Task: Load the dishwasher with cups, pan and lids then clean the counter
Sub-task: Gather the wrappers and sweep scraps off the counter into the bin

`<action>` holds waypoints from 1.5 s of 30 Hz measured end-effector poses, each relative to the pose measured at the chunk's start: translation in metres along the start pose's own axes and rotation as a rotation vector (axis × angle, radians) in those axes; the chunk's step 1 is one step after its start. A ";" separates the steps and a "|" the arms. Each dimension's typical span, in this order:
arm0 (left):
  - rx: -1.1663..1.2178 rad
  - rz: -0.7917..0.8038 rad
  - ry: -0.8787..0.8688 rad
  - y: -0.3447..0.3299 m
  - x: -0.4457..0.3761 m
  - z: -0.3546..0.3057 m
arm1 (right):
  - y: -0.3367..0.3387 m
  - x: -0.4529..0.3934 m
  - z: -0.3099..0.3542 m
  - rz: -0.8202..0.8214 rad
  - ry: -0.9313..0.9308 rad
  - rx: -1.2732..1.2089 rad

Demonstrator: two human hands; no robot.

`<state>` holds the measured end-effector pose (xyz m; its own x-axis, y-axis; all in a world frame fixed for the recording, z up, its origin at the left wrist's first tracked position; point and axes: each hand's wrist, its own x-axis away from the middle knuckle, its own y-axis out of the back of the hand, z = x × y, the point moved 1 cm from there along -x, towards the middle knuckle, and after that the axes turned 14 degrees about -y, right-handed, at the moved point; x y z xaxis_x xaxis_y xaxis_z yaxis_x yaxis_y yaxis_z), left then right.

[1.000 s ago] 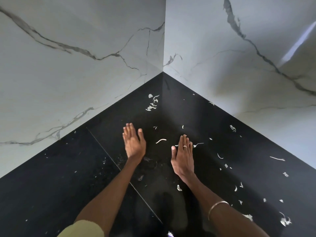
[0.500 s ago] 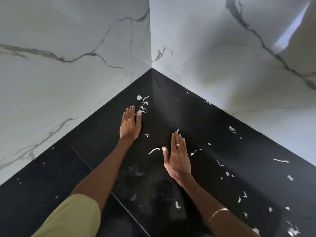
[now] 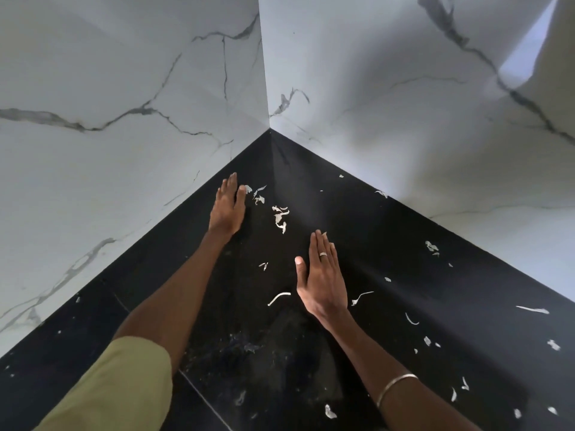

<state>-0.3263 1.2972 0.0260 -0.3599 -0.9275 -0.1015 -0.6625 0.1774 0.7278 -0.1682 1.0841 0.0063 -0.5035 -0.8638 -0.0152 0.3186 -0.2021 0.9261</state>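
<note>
A home kitchen corner: black stone counter (image 3: 404,259), white veined marble walls (image 3: 124,150), scattered pale food scraps (image 3: 280,217).

Scraps (image 3: 280,217) lie on the counter (image 3: 466,306) between two walls (image 3: 124,88).

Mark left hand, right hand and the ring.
left hand (image 3: 226,209), head view, back of the hand.
right hand (image 3: 322,279), head view, back of the hand.
ring (image 3: 323,254), head view, band on a right-hand finger.
</note>
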 end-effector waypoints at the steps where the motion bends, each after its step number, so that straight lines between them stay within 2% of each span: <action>1: -0.022 0.052 -0.021 -0.003 -0.005 -0.004 | 0.000 0.001 0.000 -0.001 -0.002 -0.006; 6: -0.074 0.186 -0.391 -0.040 0.014 -0.042 | 0.000 0.001 0.000 -0.012 -0.010 -0.079; 10: 0.079 0.247 -0.548 -0.058 0.050 -0.055 | 0.003 0.002 0.000 -0.011 -0.017 -0.138; 12: 0.246 0.213 -0.504 -0.061 0.052 -0.053 | 0.004 0.002 -0.001 -0.014 -0.019 -0.153; 14: 0.372 0.102 -0.364 -0.063 0.035 -0.051 | 0.004 0.001 -0.001 -0.020 -0.027 -0.162; 17: 0.386 0.070 -0.256 -0.072 -0.009 -0.061 | 0.003 0.001 -0.001 -0.024 -0.042 -0.169; 23: 0.322 0.234 -0.344 -0.116 -0.061 -0.117 | 0.002 0.000 0.000 -0.018 -0.047 -0.136; 28: 0.016 0.448 -0.637 -0.146 -0.048 -0.140 | 0.004 0.001 0.001 -0.003 -0.045 -0.157; 31: 0.022 0.596 -0.765 -0.154 -0.036 -0.145 | 0.007 0.001 0.001 0.026 -0.058 -0.188; 35: 0.157 0.513 -0.694 -0.148 -0.049 -0.148 | 0.009 0.002 0.001 0.009 -0.050 -0.190; 38: 0.088 0.483 -0.695 -0.152 -0.056 -0.160 | 0.010 0.001 0.000 0.011 -0.047 -0.195; 42: -0.026 0.528 -0.684 -0.174 -0.044 -0.167 | 0.009 0.001 0.001 0.023 -0.042 -0.207; 45: -0.087 0.514 -0.718 -0.186 -0.032 -0.176 | 0.004 0.000 -0.002 0.036 -0.017 -0.138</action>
<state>-0.0754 1.2358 0.0133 -0.9439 -0.3044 -0.1281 -0.2640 0.4623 0.8465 -0.1655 1.0827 0.0090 -0.5028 -0.8640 0.0240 0.4437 -0.2342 0.8650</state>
